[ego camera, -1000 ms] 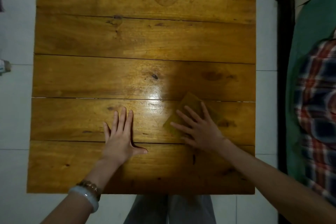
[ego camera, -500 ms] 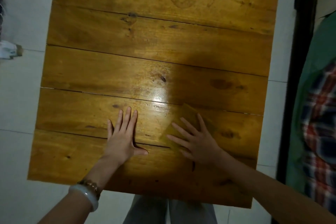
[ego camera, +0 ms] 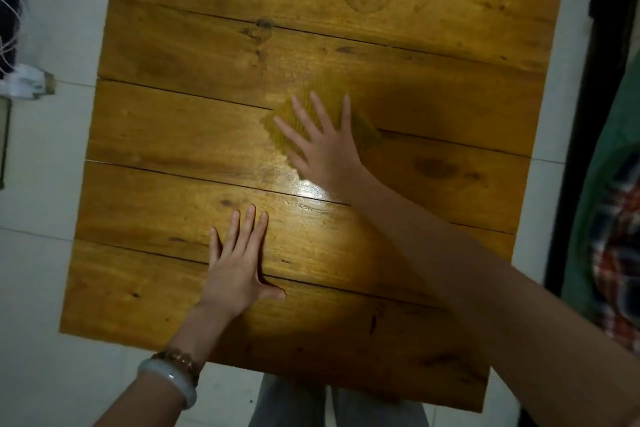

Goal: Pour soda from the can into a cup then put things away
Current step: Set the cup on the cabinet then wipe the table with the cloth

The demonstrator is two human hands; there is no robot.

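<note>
Table (ego camera: 450,28) of planks, white floor (ego camera: 45,288) | left hand (ego camera: 237,270) spread flat on wood | right hand (ego camera: 325,149) spread flat on cloth (ego camera: 362,128)

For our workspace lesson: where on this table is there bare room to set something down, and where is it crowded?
Free: the far planks of the table beyond the yellow cloth; the strip between the left hand and the table's left edge; the patch right of the right hand. Crowded: the middle, where the right hand presses the cloth.
</note>
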